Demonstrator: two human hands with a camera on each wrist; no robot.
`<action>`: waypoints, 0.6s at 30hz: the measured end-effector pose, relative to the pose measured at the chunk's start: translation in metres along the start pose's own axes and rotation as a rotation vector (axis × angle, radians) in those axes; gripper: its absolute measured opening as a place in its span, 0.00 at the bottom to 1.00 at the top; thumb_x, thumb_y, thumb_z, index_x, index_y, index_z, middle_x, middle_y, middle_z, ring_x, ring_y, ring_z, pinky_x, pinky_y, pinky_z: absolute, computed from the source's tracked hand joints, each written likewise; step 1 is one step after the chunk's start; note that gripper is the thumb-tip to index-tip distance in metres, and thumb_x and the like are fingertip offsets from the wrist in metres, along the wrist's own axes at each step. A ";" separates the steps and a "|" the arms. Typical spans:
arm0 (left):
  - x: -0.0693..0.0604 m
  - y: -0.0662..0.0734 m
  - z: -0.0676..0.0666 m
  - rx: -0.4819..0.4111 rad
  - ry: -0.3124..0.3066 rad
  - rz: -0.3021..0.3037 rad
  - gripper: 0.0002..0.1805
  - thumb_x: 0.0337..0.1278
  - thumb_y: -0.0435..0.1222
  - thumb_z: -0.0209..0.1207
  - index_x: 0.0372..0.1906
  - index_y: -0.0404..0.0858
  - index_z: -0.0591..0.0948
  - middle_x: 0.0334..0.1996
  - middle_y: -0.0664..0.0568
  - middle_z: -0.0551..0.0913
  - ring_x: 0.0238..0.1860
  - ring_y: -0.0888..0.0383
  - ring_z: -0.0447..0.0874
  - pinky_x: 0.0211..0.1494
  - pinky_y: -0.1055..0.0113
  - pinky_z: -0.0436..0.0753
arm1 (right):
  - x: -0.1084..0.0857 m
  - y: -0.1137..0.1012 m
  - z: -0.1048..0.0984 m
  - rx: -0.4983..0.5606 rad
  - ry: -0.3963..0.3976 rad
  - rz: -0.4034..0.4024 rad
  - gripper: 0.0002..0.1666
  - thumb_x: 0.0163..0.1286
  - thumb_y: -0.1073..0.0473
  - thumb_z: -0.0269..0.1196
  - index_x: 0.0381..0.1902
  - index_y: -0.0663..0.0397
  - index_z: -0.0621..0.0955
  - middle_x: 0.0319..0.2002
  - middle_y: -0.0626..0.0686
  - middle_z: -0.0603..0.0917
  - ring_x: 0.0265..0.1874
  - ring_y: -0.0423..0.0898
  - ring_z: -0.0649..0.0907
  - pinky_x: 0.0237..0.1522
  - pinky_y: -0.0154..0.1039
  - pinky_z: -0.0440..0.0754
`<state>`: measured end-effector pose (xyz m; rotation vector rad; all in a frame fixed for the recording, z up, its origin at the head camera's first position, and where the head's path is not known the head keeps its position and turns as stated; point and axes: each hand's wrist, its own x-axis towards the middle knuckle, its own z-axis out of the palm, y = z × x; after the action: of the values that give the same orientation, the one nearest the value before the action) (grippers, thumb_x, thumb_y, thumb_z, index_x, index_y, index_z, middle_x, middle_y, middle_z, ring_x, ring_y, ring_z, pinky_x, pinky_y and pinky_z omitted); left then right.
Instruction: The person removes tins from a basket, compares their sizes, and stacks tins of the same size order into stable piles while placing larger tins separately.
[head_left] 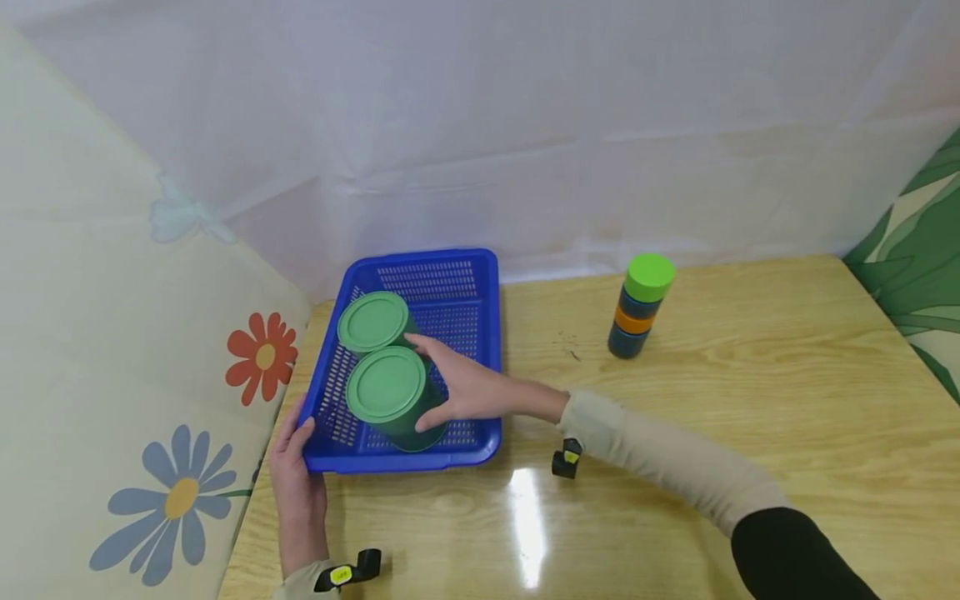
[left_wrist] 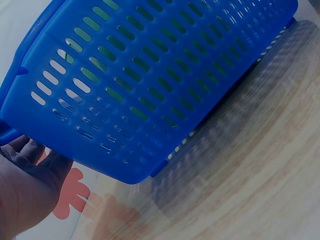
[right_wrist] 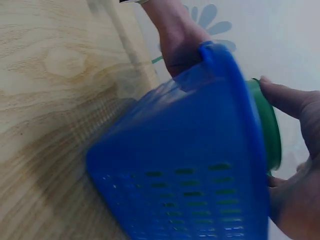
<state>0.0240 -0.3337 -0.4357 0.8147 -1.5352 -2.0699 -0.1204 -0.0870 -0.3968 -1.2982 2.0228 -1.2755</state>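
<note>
A blue plastic basket (head_left: 491,358) with slotted walls stands at the left of the wooden table. Two green lidded canisters, a rear one (head_left: 372,322) and a front one (head_left: 386,385), are upright inside it, close together. My left hand (head_left: 294,467) grips the basket's rim at its front left corner, thumb on top, as the left wrist view also shows. Reaching in over the right rim, my right hand (head_left: 468,385) holds the front canister, with the thumb on its near side and the fingers on the far side. Its fingertips are partly hidden behind the basket in the right wrist view.
A stacked cylinder (head_left: 636,312) with a bright green top and dark blue and orange bands stands on the table (head_left: 712,367) to the right. A white cloth wall (head_left: 525,167) rises behind, and a flower-printed wall (head_left: 180,375) borders the left side.
</note>
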 end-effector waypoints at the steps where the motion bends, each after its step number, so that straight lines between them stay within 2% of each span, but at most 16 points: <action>1: 0.000 0.000 0.000 0.000 0.001 0.002 0.27 0.79 0.41 0.54 0.77 0.45 0.70 0.74 0.53 0.68 0.70 0.55 0.64 0.75 0.63 0.62 | 0.001 0.000 0.002 0.003 0.006 0.005 0.73 0.58 0.50 0.81 0.84 0.56 0.44 0.81 0.59 0.53 0.78 0.54 0.60 0.75 0.50 0.61; 4: 0.000 0.000 0.000 0.000 -0.001 0.001 0.26 0.79 0.41 0.54 0.77 0.46 0.72 0.73 0.53 0.68 0.70 0.55 0.64 0.76 0.63 0.62 | 0.005 0.002 0.008 0.012 0.032 0.008 0.75 0.57 0.49 0.81 0.84 0.54 0.42 0.82 0.59 0.52 0.79 0.54 0.59 0.75 0.52 0.61; 10: 0.000 0.001 -0.001 0.000 -0.008 0.004 0.25 0.79 0.41 0.54 0.76 0.48 0.72 0.74 0.53 0.68 0.70 0.55 0.63 0.79 0.60 0.57 | 0.011 0.001 0.017 0.039 0.076 -0.032 0.76 0.54 0.53 0.83 0.83 0.57 0.42 0.80 0.63 0.55 0.78 0.56 0.61 0.74 0.50 0.63; 18: 0.000 0.000 -0.001 0.020 0.001 0.004 0.26 0.80 0.42 0.53 0.76 0.48 0.72 0.74 0.53 0.68 0.69 0.55 0.65 0.77 0.61 0.60 | 0.015 -0.006 0.023 0.039 0.099 -0.009 0.78 0.53 0.53 0.83 0.84 0.56 0.41 0.79 0.63 0.55 0.76 0.56 0.64 0.72 0.50 0.67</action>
<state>0.0243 -0.3343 -0.4359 0.8196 -1.5576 -2.0545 -0.1078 -0.1123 -0.4015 -1.2504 2.0502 -1.4018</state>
